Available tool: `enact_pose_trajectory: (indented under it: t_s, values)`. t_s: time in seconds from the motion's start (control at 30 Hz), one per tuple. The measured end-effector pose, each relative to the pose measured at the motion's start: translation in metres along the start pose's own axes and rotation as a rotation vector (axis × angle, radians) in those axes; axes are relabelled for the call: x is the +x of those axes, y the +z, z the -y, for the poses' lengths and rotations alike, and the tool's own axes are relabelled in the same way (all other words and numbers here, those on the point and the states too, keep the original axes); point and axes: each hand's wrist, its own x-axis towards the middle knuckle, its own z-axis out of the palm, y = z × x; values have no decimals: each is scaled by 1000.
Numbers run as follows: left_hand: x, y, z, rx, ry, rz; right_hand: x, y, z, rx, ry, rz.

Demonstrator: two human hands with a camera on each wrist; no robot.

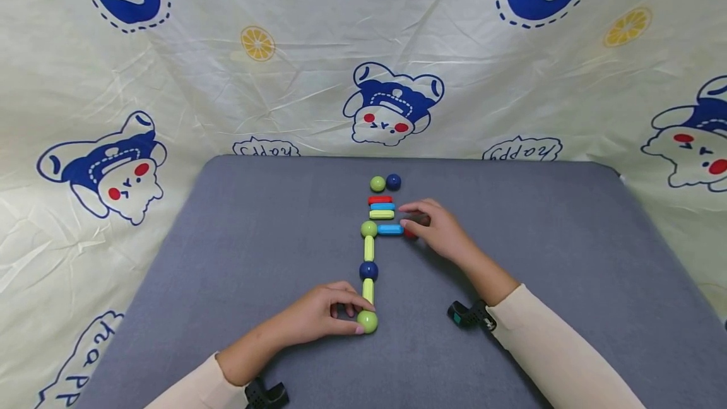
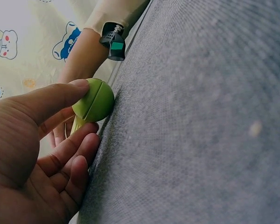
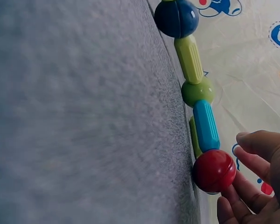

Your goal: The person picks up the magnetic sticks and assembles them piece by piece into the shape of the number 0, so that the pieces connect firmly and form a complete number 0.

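Observation:
A chain of toy balls and rods lies on the grey table. At its near end, my left hand [image 1: 315,314] pinches a green ball [image 2: 97,100] between thumb and fingers. From there a yellow-green rod [image 1: 368,290], a dark blue ball [image 1: 368,271], another yellow-green rod [image 1: 369,248] and a second green ball [image 1: 369,229] run away from me in line. A light blue rod [image 3: 206,125] branches right from that ball to a red ball [image 3: 214,170]. My right hand [image 1: 440,229] is beside the red ball, fingertips at its side and thumb lifted off it.
Beyond the chain lie loose red [image 1: 380,200], light blue [image 1: 382,206] and yellow-green [image 1: 382,214] rods, side by side. Farther back sit a loose green ball [image 1: 377,183] and a dark blue ball [image 1: 394,182]. A printed cloth [image 1: 318,93] hangs behind the table [image 1: 272,219].

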Motion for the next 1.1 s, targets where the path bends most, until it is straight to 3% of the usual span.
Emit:
enact_pose_trajectory:
  t_s: [0.57,1.1]
  values:
    - [0,1,0,9,2,-6,28,15,8,-88,-69,40]
    - [0,1,1,2,3,0,42,16,9,-140,-34,90]
